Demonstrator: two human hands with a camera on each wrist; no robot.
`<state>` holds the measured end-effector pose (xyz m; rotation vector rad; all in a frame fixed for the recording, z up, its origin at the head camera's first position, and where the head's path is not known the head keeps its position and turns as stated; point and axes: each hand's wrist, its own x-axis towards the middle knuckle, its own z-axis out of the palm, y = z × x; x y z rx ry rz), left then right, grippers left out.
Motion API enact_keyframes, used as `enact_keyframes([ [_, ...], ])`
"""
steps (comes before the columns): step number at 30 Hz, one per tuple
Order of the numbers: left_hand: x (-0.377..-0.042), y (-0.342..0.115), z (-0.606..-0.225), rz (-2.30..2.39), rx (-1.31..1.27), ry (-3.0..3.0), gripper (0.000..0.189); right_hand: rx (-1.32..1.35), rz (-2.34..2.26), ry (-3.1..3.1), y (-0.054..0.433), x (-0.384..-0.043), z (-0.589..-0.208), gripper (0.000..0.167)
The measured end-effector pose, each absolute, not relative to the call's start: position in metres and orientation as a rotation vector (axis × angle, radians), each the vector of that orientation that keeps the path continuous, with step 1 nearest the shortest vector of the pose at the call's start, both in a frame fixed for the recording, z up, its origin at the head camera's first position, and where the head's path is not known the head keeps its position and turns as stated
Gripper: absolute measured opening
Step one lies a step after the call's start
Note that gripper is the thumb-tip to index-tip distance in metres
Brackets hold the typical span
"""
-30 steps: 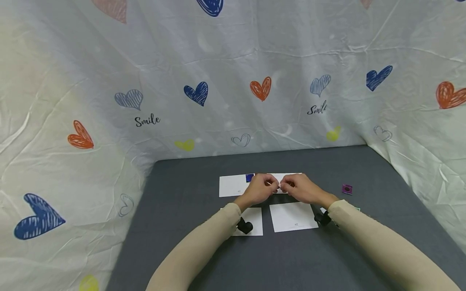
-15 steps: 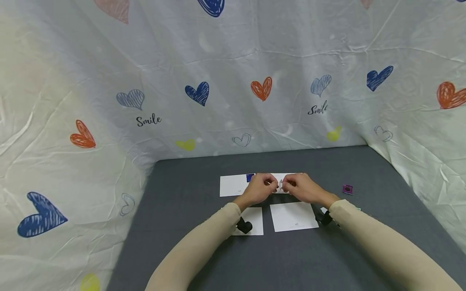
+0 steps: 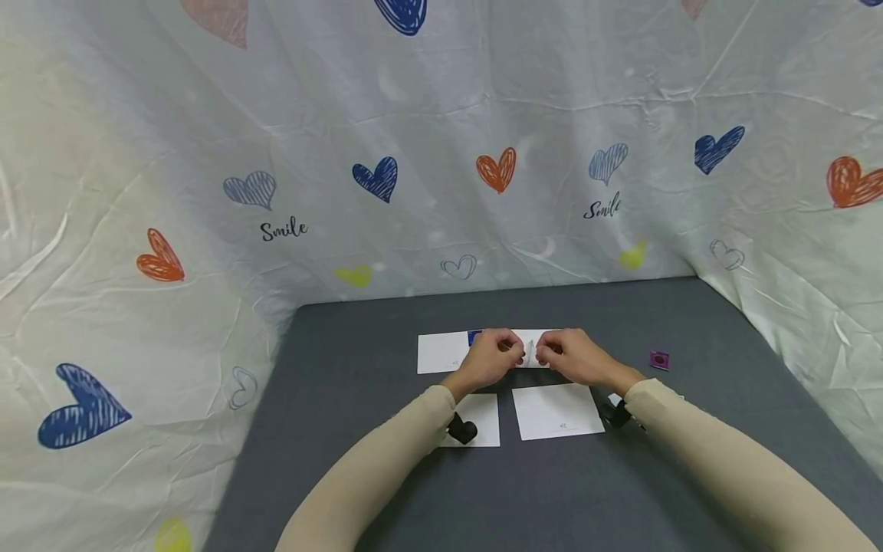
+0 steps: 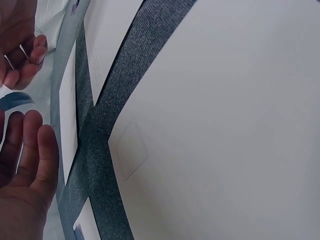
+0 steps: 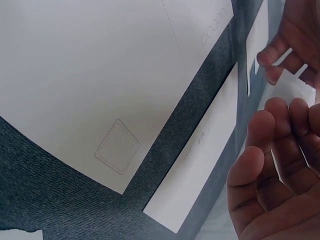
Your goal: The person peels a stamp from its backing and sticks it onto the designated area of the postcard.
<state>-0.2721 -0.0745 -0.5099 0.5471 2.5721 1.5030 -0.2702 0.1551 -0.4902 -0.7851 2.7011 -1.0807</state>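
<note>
Between my two hands is a small white packet with a serrated edge, clearest in the right wrist view (image 5: pixel 292 89) and a thin white sliver in the head view. My left hand (image 3: pixel 491 357) has its fingertips curled at the packet's left side. From the other side my right hand (image 3: pixel 574 357) pinches it with thumb and fingers. Both hands are raised over the two far white envelopes (image 3: pixel 441 354), partly covering them. A blue square (image 3: pixel 473 336) on the left one shows beside my left hand.
Nearer lie two more white envelopes, one right of centre (image 3: pixel 557 412) and one under my left forearm (image 3: pixel 487 422). A small purple square packet (image 3: pixel 658 359) rests on the grey tablecloth (image 3: pixel 621 314) at right. A white curtain with printed hearts (image 3: pixel 414 115) hangs behind.
My fingertips, almost meeting a second ago, have drawn slightly apart, mostly the right hand going right. More of the white packet shows between them.
</note>
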Motion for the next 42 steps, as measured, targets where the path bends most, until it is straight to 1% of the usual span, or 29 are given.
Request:
enact_keyframes([
  [27, -0.272, -0.076, -0.511, 1.600, 0.513, 2.559, 0.015, -0.724, -1.103, 2.738, 0.168, -0.269, -0.493, 0.018],
  [42, -0.273, -0.076, -0.512, 1.696, 0.505, 2.584, 0.016, -0.686, -1.211, 2.764, 0.172, -0.269, -0.493, 0.018],
])
